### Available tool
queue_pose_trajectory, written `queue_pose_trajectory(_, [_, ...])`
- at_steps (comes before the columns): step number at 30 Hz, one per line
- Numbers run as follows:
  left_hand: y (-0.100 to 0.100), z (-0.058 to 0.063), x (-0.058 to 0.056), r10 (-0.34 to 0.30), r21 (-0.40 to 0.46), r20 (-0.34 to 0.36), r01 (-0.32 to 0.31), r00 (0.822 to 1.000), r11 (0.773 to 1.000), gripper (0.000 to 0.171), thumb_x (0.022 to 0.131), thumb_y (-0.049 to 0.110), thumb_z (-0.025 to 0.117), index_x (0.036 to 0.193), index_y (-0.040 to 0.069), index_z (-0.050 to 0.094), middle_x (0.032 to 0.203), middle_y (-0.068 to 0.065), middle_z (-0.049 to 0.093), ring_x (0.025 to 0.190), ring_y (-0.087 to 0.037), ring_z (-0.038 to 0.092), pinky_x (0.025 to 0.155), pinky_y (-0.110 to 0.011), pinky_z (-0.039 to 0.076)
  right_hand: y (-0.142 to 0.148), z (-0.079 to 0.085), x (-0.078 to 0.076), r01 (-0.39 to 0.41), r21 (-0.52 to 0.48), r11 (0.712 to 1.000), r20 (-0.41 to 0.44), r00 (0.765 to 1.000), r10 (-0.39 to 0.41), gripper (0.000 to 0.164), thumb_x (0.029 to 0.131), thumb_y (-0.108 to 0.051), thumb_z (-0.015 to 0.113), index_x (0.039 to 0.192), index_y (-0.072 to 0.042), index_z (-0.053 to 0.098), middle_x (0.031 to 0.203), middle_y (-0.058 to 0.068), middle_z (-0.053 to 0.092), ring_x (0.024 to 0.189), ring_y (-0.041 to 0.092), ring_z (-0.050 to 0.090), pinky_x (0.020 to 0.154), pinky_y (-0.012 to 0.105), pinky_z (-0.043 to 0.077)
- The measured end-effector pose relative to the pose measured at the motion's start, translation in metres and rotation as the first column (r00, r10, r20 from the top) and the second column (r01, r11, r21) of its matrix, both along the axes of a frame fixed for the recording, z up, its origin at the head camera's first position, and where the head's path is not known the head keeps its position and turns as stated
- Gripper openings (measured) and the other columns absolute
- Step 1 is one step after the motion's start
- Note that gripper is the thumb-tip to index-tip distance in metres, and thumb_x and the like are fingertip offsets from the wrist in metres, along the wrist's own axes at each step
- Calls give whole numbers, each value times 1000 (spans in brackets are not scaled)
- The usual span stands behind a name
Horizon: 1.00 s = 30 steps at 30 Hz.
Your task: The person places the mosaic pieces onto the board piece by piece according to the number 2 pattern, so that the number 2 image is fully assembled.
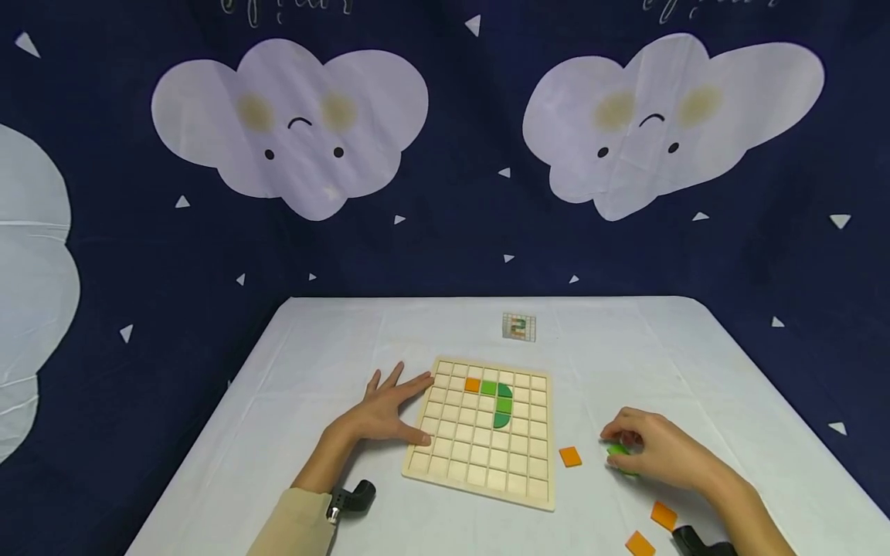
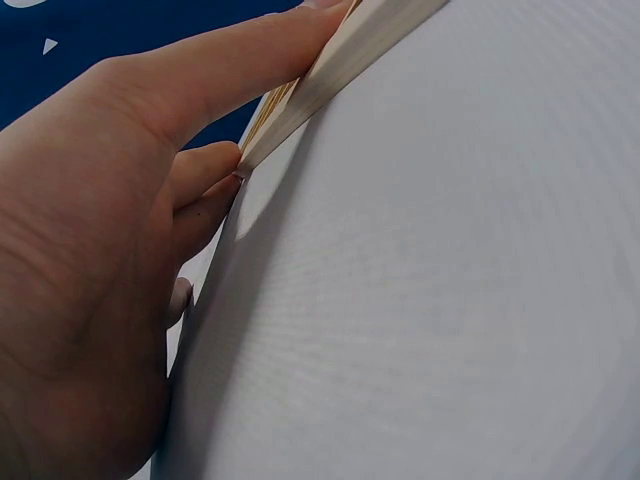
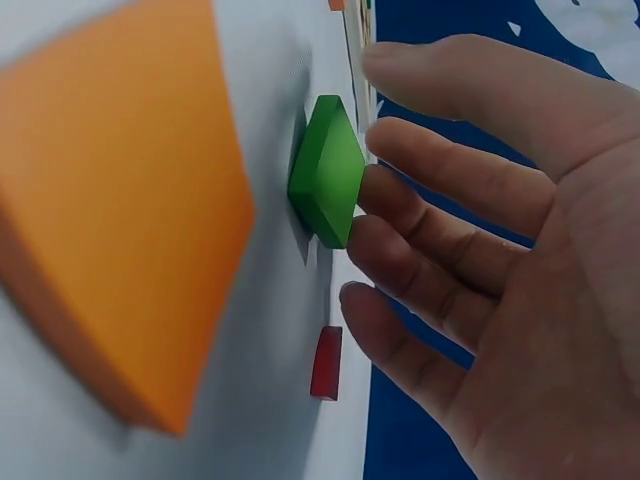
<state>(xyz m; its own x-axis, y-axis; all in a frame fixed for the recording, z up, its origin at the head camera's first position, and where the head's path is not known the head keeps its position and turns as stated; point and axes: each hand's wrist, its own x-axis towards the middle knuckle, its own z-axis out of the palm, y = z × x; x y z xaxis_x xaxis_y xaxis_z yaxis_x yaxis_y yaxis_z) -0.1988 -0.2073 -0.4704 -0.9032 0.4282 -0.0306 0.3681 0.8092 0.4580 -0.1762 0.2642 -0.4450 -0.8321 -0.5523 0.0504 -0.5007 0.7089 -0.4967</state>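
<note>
My left hand (image 1: pixel 382 413) is at the left, palm down, its fingers straight and fanned towards the far side, the thumb (image 1: pixel 415 435) stretched out to the right, nearer me. The left forearm (image 1: pixel 323 463) slants in from the near left, a sleeve (image 1: pixel 295 527) ending short of the wrist. My right hand (image 1: pixel 657 448) is at the right, fingers (image 3: pixel 455 175) loosely bent leftwards, thumb standing apart from them. The right forearm (image 1: pixel 747 510) comes bare from the near right.
</note>
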Motion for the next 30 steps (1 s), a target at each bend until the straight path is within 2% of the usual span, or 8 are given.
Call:
queue_pose_trajectory(6, [0,0,1,5,-3,10,-5,1000,1000,110,59,74,74,151,28,33,154,13,25,145,-30,-1,110,-56,-10,2,5,3,22,57,998,36,999,-24,32,74,-39,82,100,-24,71,85,-14,55,76,6,50,65,24,43])
queue_pose_trajectory(12, [0,1,0,1,-2,6,0,1000,1000,109,60,74,73,151,27,34,154,14,27,145,-30,-1,110,-57,-9,8,5,9,55,92,994,27,998,-58,33,71,-35,84,99,-25,70,84,-15,54,76,6,49,64,23,41])
queue_pose_trajectory(24, [-1,0,-1,2,-20,0,-2,1000,1000,109,59,75,72,150,28,35,154,15,27,145,-29,-1,111,-56,-9,13,2,15,20,49,999,43,999,-22,32,73,-23,83,103,-23,69,81,-14,52,73,5,47,60,21,39])
queue_pose_trajectory(30, [-1,1,0,-3,-15,4,3,1000,1000,109,60,74,73,151,28,34,154,15,26,145,-29,-1,111,-56,-9,13,3,15,67,56,996,62,996,-70,33,72,-18,82,102,-20,69,83,-14,56,73,6,49,61,23,43])
